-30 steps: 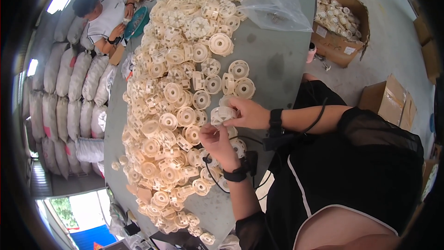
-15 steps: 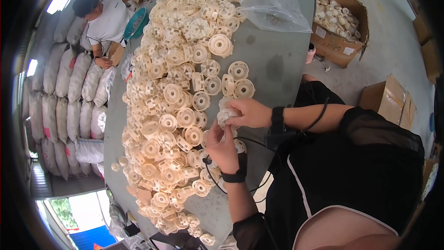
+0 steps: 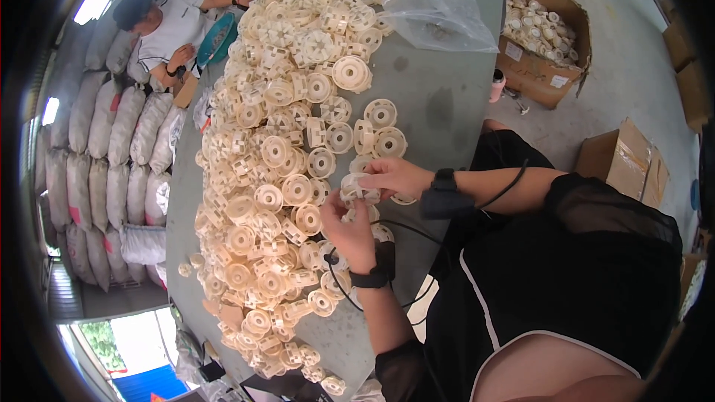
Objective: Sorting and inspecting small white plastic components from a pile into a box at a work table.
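Holding: a cream round plastic wheel-shaped part (image 3: 356,187) sits between both hands, just above the grey desk (image 3: 447,104), at the near edge of the heap.
Right hand: the right hand (image 3: 393,177) is closed on the part from the far side, fingers curled over its rim, apparently to steady it.
Left hand: the left hand (image 3: 348,229) comes up from below with fingertips at the part; whether it pinches it or only touches it cannot be told.
Wrists: each carries a black wrist band (image 3: 444,192), with a thin black cable running between them.
Heap: a long pile of cream plastic wheel parts (image 3: 268,179) covers the left half of the desk, within easy reach of both hands.
Set apart: a few wheel parts lying flat (image 3: 380,128) rest just beyond the right hand, clear of the heap.
Bag: a clear plastic bag (image 3: 439,11) lies crumpled at the far end of the desk; its contents are unclear.
Box: an open brown cardboard box (image 3: 547,33) on the floor holds more cream parts.
Beyond: another person (image 3: 164,30) sits at the far end.
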{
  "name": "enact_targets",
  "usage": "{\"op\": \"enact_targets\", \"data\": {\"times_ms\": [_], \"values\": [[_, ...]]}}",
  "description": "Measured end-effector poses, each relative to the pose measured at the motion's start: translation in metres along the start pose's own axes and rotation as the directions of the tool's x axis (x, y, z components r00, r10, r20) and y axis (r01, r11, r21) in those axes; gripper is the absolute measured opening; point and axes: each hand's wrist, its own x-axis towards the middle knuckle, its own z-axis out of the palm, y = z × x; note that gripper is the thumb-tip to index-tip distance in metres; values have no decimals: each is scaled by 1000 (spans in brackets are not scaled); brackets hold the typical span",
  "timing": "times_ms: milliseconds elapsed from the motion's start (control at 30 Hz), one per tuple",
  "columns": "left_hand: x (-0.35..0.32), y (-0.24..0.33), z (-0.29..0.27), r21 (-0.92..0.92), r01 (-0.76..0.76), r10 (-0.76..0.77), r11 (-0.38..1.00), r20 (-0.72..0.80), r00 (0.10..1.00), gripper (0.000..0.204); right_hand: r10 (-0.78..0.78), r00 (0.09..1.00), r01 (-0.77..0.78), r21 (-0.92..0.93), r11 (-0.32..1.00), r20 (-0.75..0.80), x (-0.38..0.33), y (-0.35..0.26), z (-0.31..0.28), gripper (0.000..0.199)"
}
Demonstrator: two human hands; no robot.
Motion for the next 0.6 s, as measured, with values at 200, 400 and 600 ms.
{"op": "enact_targets", "data": {"times_ms": [200, 400, 600], "values": [[-1, 12, 1, 87, -203, 193, 975, 109, 975, 25, 205, 977, -207, 47, 977, 51, 1, -22, 3, 38], [1, 7, 5, -14, -114, 115, 993, 159, 981, 18, 215, 967, -218, -6, 976, -136, 6, -13, 7, 30], [14, -3, 0, -370, 177, -129, 912, 150, 980, 10, 209, 978, -208, 116, 971, 7, 4, -17, 5, 28]]}}
